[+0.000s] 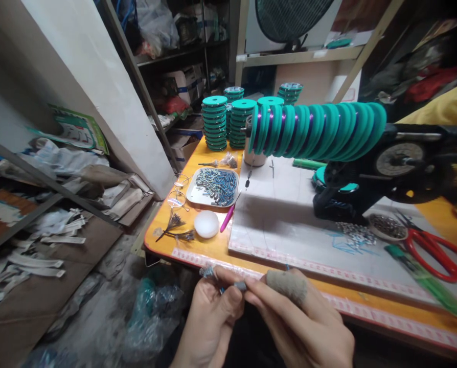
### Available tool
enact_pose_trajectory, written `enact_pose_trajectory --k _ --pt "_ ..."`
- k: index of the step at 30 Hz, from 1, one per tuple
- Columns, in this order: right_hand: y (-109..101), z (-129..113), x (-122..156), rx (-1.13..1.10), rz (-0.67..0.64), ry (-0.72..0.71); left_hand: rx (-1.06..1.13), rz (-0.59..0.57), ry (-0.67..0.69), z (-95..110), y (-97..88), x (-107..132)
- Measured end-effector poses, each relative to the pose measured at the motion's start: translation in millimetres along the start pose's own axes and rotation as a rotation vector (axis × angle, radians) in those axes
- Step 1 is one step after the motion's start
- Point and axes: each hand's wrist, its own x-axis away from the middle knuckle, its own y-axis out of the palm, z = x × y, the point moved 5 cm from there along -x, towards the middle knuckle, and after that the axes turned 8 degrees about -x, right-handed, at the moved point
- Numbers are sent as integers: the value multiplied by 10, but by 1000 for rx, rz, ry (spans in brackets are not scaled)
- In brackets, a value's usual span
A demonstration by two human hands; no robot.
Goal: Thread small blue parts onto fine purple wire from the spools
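Observation:
Near the table's front edge, my left hand (216,312) is closed, its thumb and forefinger pinching a small grey cylindrical piece (240,286). A bluish-grey bundle of tiny pieces (206,272) shows at that hand's fingers; how it is held is unclear. My right hand (301,312) is closed in a pinch at the right end of the grey piece, and whatever its fingertips grip is hidden. A grey wrap (287,285) covers one right finger. Beyond the hands lies a white tray (192,197) of small blue and grey metallic pieces.
Green spools with purple line (316,130) hang on a black stand (343,199). More green spools (214,122) are stacked behind. A purple-handled tool (227,219) and a white round object (206,224) lie left; red-handled scissors (428,255) and a green cutter (431,283) lie right.

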Motion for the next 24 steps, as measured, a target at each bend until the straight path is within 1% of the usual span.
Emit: enact_pose_trajectory --k 3,7,11,16,20,24 --pt "2 27 -1 -10 -42 -19 -8 9 0 3 -5 -3" --pt "-9 59 19 24 -78 -38 -47 66 1 8 -23 -6" --pt "-19 61 22 56 -110 -84 -119 72 51 65 -20 -6" --pt "-24 38 -20 21 -147 -76 -166 95 83 119 -40 0" --pt "-29 -14 -62 -31 -129 -74 -151 73 66 109 -28 -7" --pt "-27 -40 -102 -81 -117 -56 -167 102 53 114 -26 -8"
